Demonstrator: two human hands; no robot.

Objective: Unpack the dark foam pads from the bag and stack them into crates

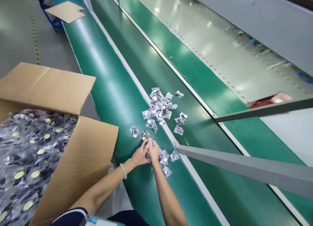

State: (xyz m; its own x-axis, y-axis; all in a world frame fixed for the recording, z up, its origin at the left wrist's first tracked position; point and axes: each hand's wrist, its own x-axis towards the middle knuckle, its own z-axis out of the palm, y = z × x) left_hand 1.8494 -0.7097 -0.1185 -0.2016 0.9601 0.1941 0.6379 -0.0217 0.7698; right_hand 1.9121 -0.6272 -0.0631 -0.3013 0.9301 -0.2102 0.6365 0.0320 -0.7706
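Note:
My left hand [141, 154], with a pale bangle on its wrist, and my right hand [154, 152] are together over the near green work surface. Their fingers are closed around small clear plastic bags [147, 155] with dark parts inside, partly hidden by the hands. Just beyond my fingertips lies a bag with a pale round sticker [143, 135], and a single bag [134, 131] rests to its left. More bags [164, 157] lie by my right hand. Farther off, a loose heap of the same bags [157, 103] straddles the pale divider strip.
A large open cardboard box [80, 164] full of similar bags stands at the left. A grey metal bar [244, 167] crosses at the right, joined near the divider strip [127, 67]. A flat cardboard piece [66, 11] lies at the far end of the green surface.

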